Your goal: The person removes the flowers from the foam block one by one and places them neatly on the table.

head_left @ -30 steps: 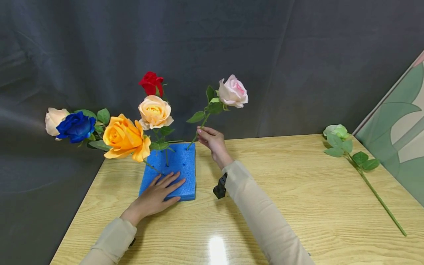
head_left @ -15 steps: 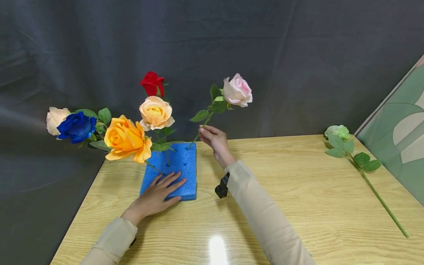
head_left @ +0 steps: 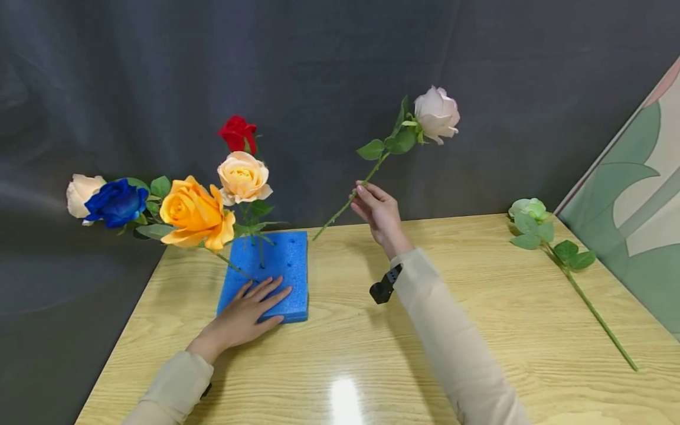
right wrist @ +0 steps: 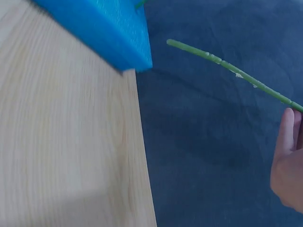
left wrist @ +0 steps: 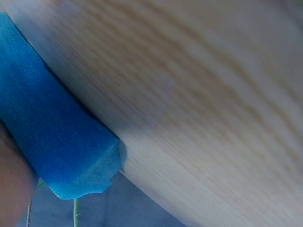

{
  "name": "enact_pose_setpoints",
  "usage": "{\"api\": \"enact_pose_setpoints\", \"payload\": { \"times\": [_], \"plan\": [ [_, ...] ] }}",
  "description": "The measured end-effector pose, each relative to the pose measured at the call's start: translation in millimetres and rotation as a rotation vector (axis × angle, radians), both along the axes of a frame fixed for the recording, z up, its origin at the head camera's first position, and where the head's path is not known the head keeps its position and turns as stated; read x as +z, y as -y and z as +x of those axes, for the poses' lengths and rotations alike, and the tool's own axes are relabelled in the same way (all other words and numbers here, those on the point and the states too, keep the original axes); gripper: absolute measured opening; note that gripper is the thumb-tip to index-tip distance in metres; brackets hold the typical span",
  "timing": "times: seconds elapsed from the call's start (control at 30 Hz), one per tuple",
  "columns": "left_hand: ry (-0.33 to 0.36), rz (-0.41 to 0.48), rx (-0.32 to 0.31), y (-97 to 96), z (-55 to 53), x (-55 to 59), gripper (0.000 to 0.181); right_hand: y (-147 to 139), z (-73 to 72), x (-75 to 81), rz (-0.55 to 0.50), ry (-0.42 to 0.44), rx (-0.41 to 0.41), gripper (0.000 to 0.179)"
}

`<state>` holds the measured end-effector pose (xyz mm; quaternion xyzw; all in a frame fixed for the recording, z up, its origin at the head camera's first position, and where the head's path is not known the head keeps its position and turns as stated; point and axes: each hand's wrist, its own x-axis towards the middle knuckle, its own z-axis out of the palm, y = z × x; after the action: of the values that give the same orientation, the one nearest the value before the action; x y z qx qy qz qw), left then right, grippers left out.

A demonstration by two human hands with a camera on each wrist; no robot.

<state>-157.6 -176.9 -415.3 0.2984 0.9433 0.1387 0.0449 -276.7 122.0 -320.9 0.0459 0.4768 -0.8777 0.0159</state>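
In the head view, my right hand point(head_left: 379, 213) pinches the stem of a pale pink rose point(head_left: 437, 115). Its bloom leans up to the right, and the bare lower stem point(right wrist: 227, 66) ends in the air, apart from the blue foam block point(head_left: 295, 295). My left hand point(head_left: 241, 319) lies spread on the near part of that block. Stuck in the foam are an orange rose point(head_left: 193, 213) and a peach rose point(head_left: 243, 177). A red rose point(head_left: 237, 134), a blue rose point(head_left: 117, 202) and a cream rose point(head_left: 84, 195) rise behind; their stem ends are hidden.
A pale green rose point(head_left: 530, 208) lies on the wooden table point(head_left: 451, 260) at the right, its stem pointing toward the front. A dark curtain point(head_left: 329, 77) hangs behind the table's back edge. A leaf-patterned panel point(head_left: 637, 195) stands at the far right.
The pink rose's stem has come out of the foam block. My right hand has carried it up and to the right. The left hand has stayed on the block.
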Motion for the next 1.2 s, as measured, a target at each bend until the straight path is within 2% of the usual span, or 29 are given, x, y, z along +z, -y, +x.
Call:
{"api": "enact_pose_setpoints", "payload": {
  "times": [0.27, 0.57, 0.7, 1.03, 1.2],
  "plan": [
    [0.013, -0.008, 0.005, 0.6, -1.6, -5.1, 0.059, -33.0, 9.6, -11.5, 0.040, -0.028, -0.001, 0.013],
    [0.000, -0.011, 0.005, 1.3, -3.3, -6.6, 0.060, -72.7, 21.4, -19.9, 0.151, -0.101, 0.006, 0.022],
    [0.002, -0.006, 0.004, 1.6, -4.2, -6.2, 0.060, -91.3, 25.9, -20.9, 0.170, -0.126, 0.010, 0.024],
    [0.003, 0.002, 0.003, 3.3, -5.1, -7.4, 0.060, -133.4, 40.1, -24.0, 0.236, -0.161, 0.027, 0.025],
    [0.013, 0.007, 0.004, 2.8, -4.3, -5.7, 0.060, -153.9, 48.0, -27.6, 0.300, -0.177, 0.061, 0.030]
  ]
}}
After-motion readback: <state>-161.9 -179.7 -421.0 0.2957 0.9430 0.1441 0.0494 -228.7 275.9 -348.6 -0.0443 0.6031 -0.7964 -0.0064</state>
